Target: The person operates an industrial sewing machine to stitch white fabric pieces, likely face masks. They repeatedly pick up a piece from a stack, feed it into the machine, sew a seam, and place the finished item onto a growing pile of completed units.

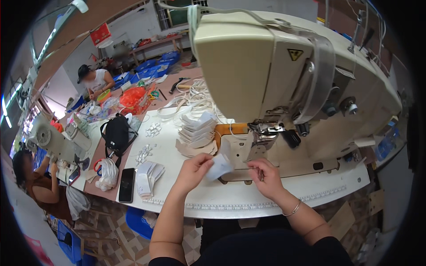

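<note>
Between the thumb and fingers of my left hand [191,173] is a pale white fabric piece [220,167], held in front of the sewing machine's needle area. My right hand [267,181] is closed just right of it, thumb and forefinger pinched together by the front of the machine bed. Something small, dark and metallic shows in its curled fingers, too little to name. The cream sewing machine [235,66] towers over both hands, its metal presser foot [265,128] beyond them. A stack of folded white and beige pieces [197,131] lies beyond my left hand.
Left on the white table are a black phone [127,185], a bundle of white pieces [148,178], small white bits [144,153] and a black bag [117,135]. A printed ruler strip [248,205] lines the front edge. Two other people sit at work on the left.
</note>
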{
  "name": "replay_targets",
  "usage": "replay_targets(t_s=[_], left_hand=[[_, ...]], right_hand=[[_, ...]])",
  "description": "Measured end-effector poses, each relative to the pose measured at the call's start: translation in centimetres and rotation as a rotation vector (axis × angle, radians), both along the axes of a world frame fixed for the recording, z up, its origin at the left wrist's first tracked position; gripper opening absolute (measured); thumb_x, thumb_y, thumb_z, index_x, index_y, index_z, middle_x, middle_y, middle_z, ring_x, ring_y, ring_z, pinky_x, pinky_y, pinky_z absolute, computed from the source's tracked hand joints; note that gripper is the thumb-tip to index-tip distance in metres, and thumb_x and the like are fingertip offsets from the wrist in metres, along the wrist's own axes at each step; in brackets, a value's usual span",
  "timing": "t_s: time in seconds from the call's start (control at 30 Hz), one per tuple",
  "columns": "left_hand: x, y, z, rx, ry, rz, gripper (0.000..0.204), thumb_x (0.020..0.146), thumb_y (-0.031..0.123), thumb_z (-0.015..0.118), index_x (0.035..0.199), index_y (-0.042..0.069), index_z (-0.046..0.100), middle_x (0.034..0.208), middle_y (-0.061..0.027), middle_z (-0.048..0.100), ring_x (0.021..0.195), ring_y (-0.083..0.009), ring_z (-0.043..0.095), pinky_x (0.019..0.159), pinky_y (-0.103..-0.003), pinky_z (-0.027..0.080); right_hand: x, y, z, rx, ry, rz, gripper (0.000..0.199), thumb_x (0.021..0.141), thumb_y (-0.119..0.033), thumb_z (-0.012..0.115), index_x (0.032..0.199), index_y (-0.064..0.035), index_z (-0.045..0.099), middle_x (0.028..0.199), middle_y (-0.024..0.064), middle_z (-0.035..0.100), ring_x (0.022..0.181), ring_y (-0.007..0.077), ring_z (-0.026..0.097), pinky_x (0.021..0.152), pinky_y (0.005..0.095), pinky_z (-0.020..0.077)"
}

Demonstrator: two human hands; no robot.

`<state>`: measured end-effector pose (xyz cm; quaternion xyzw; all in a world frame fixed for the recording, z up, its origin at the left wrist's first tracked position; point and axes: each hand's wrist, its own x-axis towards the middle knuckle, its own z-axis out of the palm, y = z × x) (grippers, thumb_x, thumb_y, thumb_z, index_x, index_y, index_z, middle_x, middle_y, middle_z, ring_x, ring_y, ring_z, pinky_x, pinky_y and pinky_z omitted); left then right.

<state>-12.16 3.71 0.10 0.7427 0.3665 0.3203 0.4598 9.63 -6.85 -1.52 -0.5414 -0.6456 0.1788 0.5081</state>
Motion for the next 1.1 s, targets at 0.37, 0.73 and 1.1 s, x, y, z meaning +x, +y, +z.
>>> replay_targets(t_s=[0.37, 0.73, 1.1], left_hand=[[8.2, -0.3, 2.2, 0.042, -0.164, -0.079, 0.015, 0.078, 0.014, 0.061, 0.081, 0.0, 0.059, 0.074, -0.0032, 0.057, 0.071, -0.0089, 0.051, 0.065, -0.022, 0.042], [10.8, 2.5, 4.2, -0.178, -0.276, -0.174, 0.009, 0.078, 0.007, 0.059, 0.083, 0.0, 0.061, 0.077, -0.0018, 0.061, 0.068, -0.0064, 0.054, 0.063, -0.02, 0.043], [10.1, 1.6, 4.1, 0.309, -0.177, -0.017, 0.016, 0.071, 0.01, 0.066, 0.085, 0.003, 0.06, 0.083, -0.0051, 0.06, 0.077, -0.0157, 0.057, 0.073, -0.029, 0.044]], right_hand=[[2.9, 1.4, 2.2, -0.272, 0.584, 0.079, 0.019, 0.08, -0.018, 0.063, 0.085, -0.0005, 0.058, 0.07, 0.0001, 0.056, 0.059, 0.0049, 0.049, 0.053, 0.019, 0.0399], [2.5, 2.3, 2.8, -0.222, 1.086, 0.064, 0.017, 0.078, -0.016, 0.064, 0.08, 0.0002, 0.058, 0.063, 0.0, 0.053, 0.048, 0.0049, 0.043, 0.043, 0.0175, 0.033], [3.0, 1.3, 3.2, -0.272, 0.853, 0.05, 0.017, 0.08, -0.016, 0.062, 0.081, -0.0001, 0.057, 0.067, 0.0026, 0.058, 0.052, 0.0043, 0.044, 0.047, 0.0162, 0.0348]])
